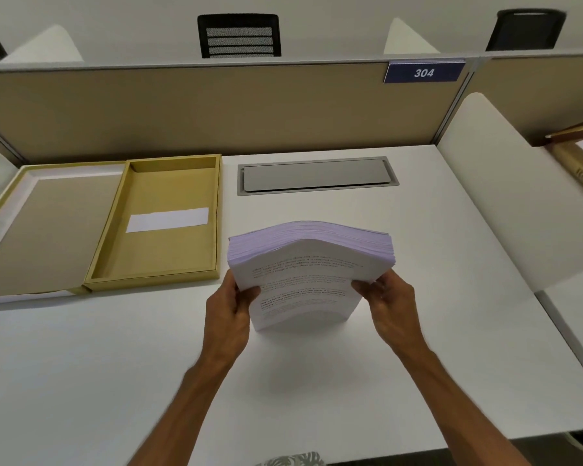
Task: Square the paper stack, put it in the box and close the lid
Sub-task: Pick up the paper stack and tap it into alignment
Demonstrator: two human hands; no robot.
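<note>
A thick stack of printed white paper [308, 264] stands on its lower edge on the white desk [317, 381], bowed toward me, its top edge fanned. My left hand [229, 307] grips its left side and my right hand [389, 297] grips its right side. To the left lies an open tan box [212, 213] holding a white slip [167, 219]. Its hinged lid [44, 227] lies flat further left.
A grey cable hatch [317, 176] is set into the desk behind the stack. A beige partition [216, 105] with a "304" sign [424, 73] runs along the back. A white side divider [505, 196] stands at the right, with another box [579, 163] beyond it.
</note>
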